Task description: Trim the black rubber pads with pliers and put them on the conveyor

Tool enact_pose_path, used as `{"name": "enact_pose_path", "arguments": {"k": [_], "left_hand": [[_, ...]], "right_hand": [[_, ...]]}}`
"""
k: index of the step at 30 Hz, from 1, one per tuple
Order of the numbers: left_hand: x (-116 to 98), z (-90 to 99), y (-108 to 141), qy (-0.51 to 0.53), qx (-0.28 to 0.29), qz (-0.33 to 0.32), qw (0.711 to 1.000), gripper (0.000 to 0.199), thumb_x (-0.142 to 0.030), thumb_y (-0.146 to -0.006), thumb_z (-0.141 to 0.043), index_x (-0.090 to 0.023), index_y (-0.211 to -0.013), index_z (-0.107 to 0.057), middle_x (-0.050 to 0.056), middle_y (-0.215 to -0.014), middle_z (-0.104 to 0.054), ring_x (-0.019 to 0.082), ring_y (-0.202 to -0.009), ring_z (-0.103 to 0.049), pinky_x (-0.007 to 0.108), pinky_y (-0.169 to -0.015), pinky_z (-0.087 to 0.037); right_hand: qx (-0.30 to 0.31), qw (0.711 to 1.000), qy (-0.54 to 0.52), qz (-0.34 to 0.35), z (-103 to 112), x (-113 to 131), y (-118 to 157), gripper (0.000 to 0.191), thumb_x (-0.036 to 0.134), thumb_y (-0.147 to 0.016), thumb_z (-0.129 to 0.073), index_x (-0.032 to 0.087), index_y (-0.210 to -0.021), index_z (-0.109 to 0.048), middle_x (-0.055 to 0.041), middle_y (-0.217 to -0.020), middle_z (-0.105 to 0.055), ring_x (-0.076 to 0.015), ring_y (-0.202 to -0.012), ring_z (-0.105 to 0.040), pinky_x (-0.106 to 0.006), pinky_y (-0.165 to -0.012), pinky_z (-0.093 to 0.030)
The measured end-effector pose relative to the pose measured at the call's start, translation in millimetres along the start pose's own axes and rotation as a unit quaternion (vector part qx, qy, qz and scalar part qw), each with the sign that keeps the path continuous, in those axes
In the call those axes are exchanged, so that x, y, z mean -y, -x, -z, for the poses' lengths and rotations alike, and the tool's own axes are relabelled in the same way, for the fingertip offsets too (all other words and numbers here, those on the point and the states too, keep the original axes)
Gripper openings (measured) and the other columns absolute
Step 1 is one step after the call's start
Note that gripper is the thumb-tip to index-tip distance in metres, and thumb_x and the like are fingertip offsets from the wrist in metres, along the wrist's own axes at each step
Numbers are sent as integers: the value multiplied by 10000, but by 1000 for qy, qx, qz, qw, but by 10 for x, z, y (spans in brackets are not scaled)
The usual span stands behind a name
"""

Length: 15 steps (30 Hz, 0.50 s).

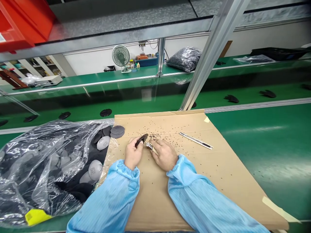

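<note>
Left hand [133,153] clamped on black oval rubber piece [141,140], right hand [164,155] clamped on small silver metal tool [149,146], hands just apart, above tan cardboard sheet [153,200]. Risk: tool slips into left fingers if piece shifts; loose dark crumbs [155,136] could stick to piece.

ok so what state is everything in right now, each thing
left hand, gripping black oval piece
right hand, pinching small metal tool
black oval piece, held tilted
small metal tool, held beside the piece
cardboard sheet, flat on green bench
black crumbs, scattered over cardboard
utility knife, lying on cardboard
plastic bag, open, holding discs
</note>
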State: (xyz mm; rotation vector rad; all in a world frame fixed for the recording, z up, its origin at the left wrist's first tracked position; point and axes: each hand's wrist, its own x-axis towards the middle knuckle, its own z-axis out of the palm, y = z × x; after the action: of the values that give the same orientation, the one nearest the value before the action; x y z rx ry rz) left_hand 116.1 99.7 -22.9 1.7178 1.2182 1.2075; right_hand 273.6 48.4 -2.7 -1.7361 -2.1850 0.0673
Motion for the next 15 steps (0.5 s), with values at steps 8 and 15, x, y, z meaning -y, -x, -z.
{"name": "enact_pose_path", "arguments": {"k": [8,15], "left_hand": [[13,4,9,9,16,25,1000,280,-316,-866,-523,-139,-1037,-657,95,-991,-658,201,-948,-595,329,-878,-458],[-15,12,23,7,20,25,999,266,-304,-863,-520,-148,-1016,-671,88,-948,-671,200,-905,-610,324,-844,-470]], "right_hand": [[19,999,3,-28,17,-3,-11,403,265,-887,-479,138,-1266,-525,-108,-1011,-615,-229,-933,-554,-327,-894,-407],[46,998,-8,-39,9,-20,-8,372,276,-888,-461,176,-1240,-530,-88,-1015,-623,-211,-921,-574,-291,-843,-418]]}}
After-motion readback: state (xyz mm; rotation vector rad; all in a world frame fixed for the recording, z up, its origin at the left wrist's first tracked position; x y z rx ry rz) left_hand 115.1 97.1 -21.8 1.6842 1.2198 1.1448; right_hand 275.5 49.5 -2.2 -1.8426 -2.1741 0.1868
